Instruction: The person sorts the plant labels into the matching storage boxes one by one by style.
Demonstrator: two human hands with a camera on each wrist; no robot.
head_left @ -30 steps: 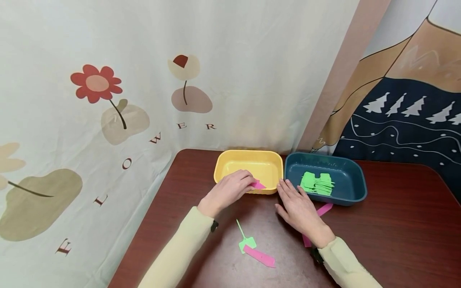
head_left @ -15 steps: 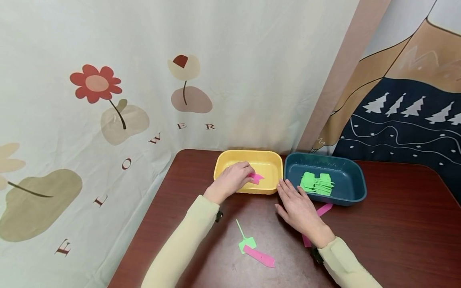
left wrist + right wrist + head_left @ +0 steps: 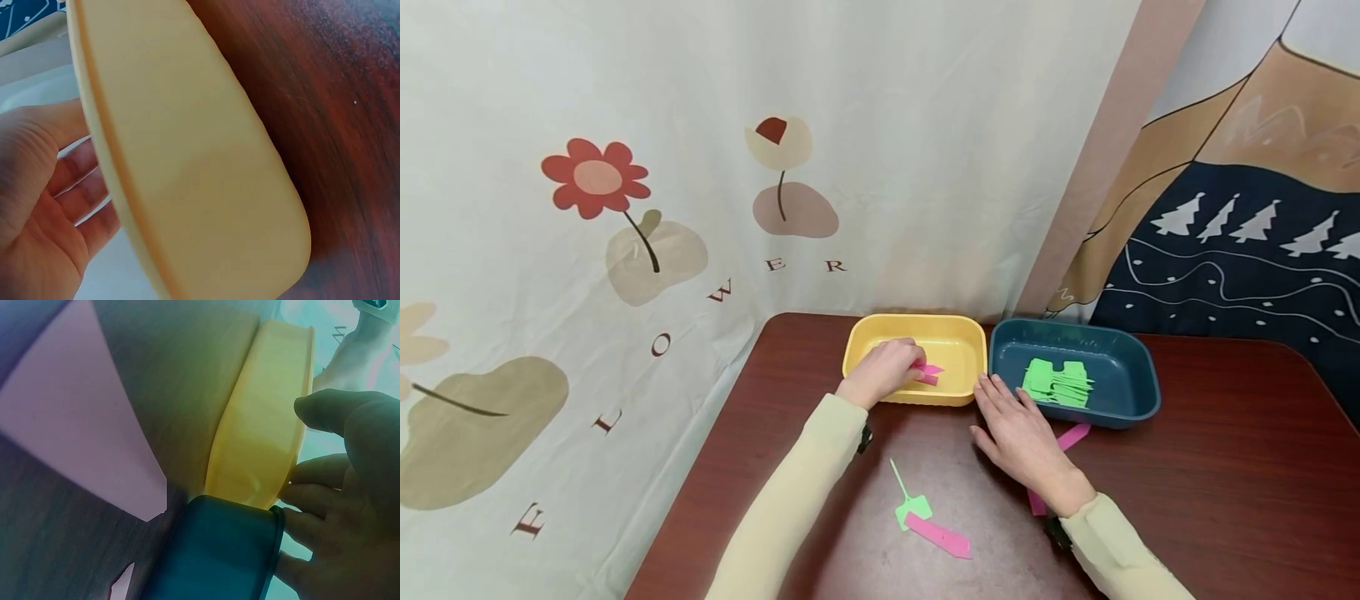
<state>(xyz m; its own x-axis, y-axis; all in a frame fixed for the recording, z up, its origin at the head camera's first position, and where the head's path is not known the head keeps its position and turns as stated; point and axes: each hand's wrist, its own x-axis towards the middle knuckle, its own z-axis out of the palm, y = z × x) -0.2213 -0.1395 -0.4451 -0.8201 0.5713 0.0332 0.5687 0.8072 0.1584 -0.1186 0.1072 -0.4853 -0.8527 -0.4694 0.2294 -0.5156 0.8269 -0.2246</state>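
My left hand (image 3: 883,371) is inside the yellow bin (image 3: 962,367), with its fingers bent over pink plant labels (image 3: 929,379) that it grips low in the bin. The yellow wall (image 3: 187,150) hides the fingertips in the left wrist view. My right hand (image 3: 1018,433) lies with fingers extended at the near rims, where the yellow bin meets the dark blue bin (image 3: 1123,375). Under that hand and forearm a pink label (image 3: 1073,436) sticks out. Closer to me, another pink label (image 3: 940,536) overlaps a T-shaped green plant label (image 3: 917,506).
A pile of green plant labels (image 3: 1058,383) lies inside the blue bin. Both bins stand side by side at the back of the brown table (image 3: 1225,467), against a printed curtain (image 3: 925,167).
My left hand has moved forward from the near rim, deeper into the yellow bin, bringing the pink labels down with it. The right hand has stayed in place.
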